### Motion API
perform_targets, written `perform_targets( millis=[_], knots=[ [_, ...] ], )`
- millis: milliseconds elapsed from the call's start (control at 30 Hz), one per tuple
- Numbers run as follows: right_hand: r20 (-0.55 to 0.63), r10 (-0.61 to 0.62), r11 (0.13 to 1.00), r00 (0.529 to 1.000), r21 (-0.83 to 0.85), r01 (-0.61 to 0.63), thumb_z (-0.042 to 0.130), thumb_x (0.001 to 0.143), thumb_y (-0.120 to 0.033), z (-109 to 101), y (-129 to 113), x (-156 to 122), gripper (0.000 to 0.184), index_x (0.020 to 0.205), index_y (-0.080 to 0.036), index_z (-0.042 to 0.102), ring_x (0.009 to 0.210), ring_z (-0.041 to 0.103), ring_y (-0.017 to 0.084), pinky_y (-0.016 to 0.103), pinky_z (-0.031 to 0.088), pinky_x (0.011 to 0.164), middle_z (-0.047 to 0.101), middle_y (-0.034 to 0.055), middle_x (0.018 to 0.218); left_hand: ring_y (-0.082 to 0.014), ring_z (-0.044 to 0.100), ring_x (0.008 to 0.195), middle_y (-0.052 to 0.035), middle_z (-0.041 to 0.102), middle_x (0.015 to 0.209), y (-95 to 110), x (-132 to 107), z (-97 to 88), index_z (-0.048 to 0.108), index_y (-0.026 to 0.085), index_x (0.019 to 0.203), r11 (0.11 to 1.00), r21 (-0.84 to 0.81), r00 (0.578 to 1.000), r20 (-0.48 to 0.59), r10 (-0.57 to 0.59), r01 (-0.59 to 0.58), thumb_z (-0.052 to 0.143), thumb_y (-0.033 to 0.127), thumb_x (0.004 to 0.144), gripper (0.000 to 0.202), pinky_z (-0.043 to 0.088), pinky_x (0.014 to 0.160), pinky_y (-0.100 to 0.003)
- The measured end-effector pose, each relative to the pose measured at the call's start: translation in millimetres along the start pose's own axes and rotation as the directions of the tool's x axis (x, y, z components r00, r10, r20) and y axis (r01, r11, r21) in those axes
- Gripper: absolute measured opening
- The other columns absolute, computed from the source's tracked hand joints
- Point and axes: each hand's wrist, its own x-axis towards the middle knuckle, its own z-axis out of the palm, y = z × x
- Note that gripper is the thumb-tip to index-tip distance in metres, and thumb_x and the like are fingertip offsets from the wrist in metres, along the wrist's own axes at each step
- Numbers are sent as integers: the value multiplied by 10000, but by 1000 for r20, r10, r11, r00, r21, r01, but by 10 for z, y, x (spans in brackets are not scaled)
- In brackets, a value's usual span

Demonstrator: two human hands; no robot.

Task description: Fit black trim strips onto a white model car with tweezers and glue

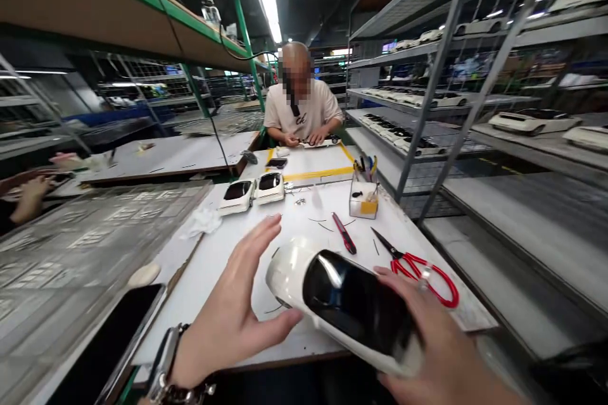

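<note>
A white model car (292, 272) with a dark glossy roof and windows is tilted above the near edge of the white table (228, 278). My right hand (437, 335) grips its right end, fingers on top and thumb below, slightly blurred. To the car's left, my left hand (237, 297) is open, thumb and fingers spread apart around nothing. A red utility knife (344, 233) and red-handled scissors (413, 262) lie on the table beyond the car. Two more white model cars (236, 195) stand further back on the left.
A clear box (363, 199) of pens and tools stands near the right edge. A phone (109, 342) and plastic trays (95, 228) lie on the left. Across the table a person (304, 101) handles another car. Metal racks (456, 76) with model cars line the right.
</note>
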Motion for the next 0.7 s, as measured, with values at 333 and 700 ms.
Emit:
perform_targets(
  millis=[333, 700],
  knots=[
    [270, -131, 983, 954, 163, 89, 594, 491, -259, 435, -291, 945, 811, 1279, -188, 418, 916, 498, 261, 411, 438, 833, 580, 77, 997, -323, 476, 1262, -100, 506, 1366, -763, -552, 719, 386, 258, 1365, 947, 156, 951, 86, -297, 281, 594, 415, 795, 627, 464, 1018, -524],
    [132, 54, 995, 990, 76, -64, 672, 580, -413, 564, -164, 768, 917, 1376, -181, 282, 1082, 505, 303, 447, 430, 944, 503, 122, 1275, -278, 421, 1312, -58, 485, 1392, -835, -602, 593, 399, 277, 1369, 969, 109, 958, 164, -236, 220, 555, 364, 828, 570, 443, 1048, -452]
  ],
)
